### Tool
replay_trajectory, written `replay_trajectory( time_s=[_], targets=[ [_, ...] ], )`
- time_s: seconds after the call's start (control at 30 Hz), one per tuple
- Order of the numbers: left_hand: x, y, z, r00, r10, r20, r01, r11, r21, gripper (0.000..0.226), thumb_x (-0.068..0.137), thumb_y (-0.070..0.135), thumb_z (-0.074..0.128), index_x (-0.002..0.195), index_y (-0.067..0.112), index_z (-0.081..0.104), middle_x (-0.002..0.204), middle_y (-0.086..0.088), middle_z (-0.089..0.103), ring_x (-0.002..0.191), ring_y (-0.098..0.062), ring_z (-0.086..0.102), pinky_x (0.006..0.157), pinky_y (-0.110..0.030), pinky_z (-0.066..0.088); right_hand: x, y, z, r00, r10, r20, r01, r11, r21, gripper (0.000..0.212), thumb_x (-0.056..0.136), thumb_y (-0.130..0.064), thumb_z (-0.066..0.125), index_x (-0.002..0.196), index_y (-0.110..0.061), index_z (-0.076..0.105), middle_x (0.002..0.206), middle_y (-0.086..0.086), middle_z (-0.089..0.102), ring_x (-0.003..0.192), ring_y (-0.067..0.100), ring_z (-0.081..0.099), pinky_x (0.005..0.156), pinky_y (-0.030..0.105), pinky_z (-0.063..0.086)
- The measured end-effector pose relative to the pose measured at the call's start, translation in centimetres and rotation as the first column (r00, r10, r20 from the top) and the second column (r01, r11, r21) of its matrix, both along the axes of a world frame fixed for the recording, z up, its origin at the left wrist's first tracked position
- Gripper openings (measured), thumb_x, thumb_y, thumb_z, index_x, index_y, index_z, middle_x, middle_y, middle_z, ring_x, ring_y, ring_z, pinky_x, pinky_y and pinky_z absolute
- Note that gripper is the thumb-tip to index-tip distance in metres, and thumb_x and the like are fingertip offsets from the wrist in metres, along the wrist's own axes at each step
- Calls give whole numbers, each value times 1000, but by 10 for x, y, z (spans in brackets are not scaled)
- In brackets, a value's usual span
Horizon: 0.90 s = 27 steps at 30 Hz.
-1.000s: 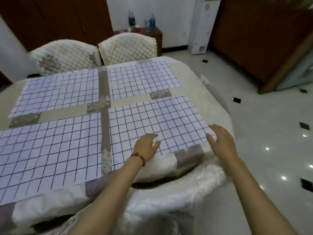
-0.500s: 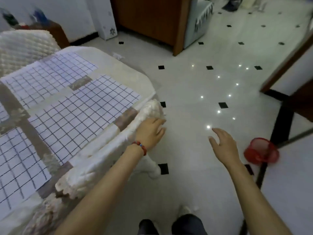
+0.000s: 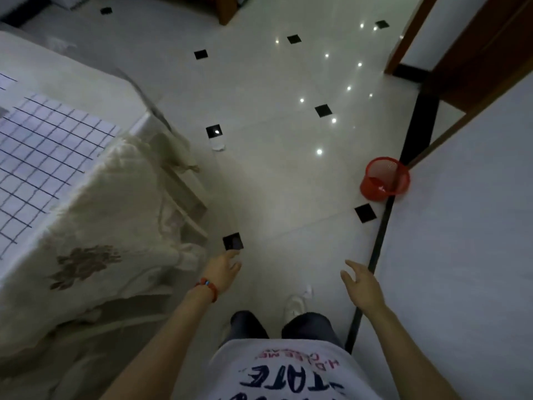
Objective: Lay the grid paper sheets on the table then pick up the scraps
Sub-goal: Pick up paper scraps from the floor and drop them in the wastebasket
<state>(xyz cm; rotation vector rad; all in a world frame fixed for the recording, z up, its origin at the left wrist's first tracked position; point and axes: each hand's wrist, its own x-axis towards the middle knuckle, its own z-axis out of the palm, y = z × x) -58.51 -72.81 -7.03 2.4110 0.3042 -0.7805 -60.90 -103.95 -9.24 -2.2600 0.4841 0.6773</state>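
Grid paper sheet (image 3: 43, 157) lies flat on table (image 3: 86, 90), long axis not determinable. Your left hand (image 3: 223, 269) and right hand (image 3: 360, 284) hang loose, fingers spread, grasping nothing, above floor.

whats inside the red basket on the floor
The red basket leans tilted by the dark floor strip; a small pale bit, maybe paper, shows at its bottom. Its near mesh wall blurs the rest.

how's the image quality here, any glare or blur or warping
Head view: dim overall; small bright ceiling-light glints dot the glossy floor. Wide-angle warping bends the door frame and the black floor strip. Motion blur softens the grid paper sheet and tablecloth; the left hand, right hand and red basket read slightly soft.
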Motion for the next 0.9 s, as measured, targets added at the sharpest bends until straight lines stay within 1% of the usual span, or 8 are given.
replay_trajectory(
  time_s=[0.1,0.2,0.33,0.43,0.6,0.77,0.9],
  targets=[
    [8,-26,-9,998,22,-61,-22,1000,-7,40,93,19,47,132,7,46,136,-15,51,124,-29,49,100,-28,36,0,-26,-14,995,-45,-84,48,998,29,46,96,-29,43,138,-13,37,147,11,37,129,27,40,110,34,30],
    [16,-45,-18,994,6,-114,-4,1000,15,40,93,20,47,132,9,45,135,-14,52,123,-29,49,99,-27,36,-4,-41,-29,986,-80,-148,87,995,40,45,96,-28,43,138,-12,38,146,12,38,128,28,42,109,34,31],
    [38,-62,-45,982,-58,-181,64,998,25,40,94,20,46,132,8,45,135,-14,52,123,-27,49,98,-25,36,-3,-51,-63,964,-151,-219,164,986,40,46,96,-29,42,139,-13,36,147,12,37,131,27,39,110,35,29],
    [59,-72,-81,966,-138,-219,147,989,23,38,93,18,48,129,5,48,132,-16,53,121,-26,51,98,-24,35,-4,-53,-102,944,-201,-261,217,976,30,46,97,-27,42,139,-12,36,146,13,37,131,27,39,110,34,29],
    [84,-89,-174,940,-183,-287,193,981,6,36,92,17,50,126,4,51,129,-18,55,117,-27,54,95,-25,39,-5,-50,-195,910,-276,-310,295,955,15,45,96,-22,44,138,-9,37,145,15,40,131,28,39,110,34,30],
    [82,-92,-290,919,-185,-349,210,977,37,36,92,22,49,125,8,52,124,-16,59,114,-28,55,96,-32,42,2,-48,-324,897,-259,-359,290,956,35,48,95,-22,45,140,-10,33,145,16,39,130,30,40,109,36,31],
    [63,-79,-382,904,-143,-402,183,981,62,34,92,20,50,123,7,54,120,-17,61,113,-27,56,91,-26,41,8,-46,-426,887,-281,-366,306,952,12,49,93,-20,49,139,-9,36,141,19,42,128,33,43,107,38,34]
  ],
)
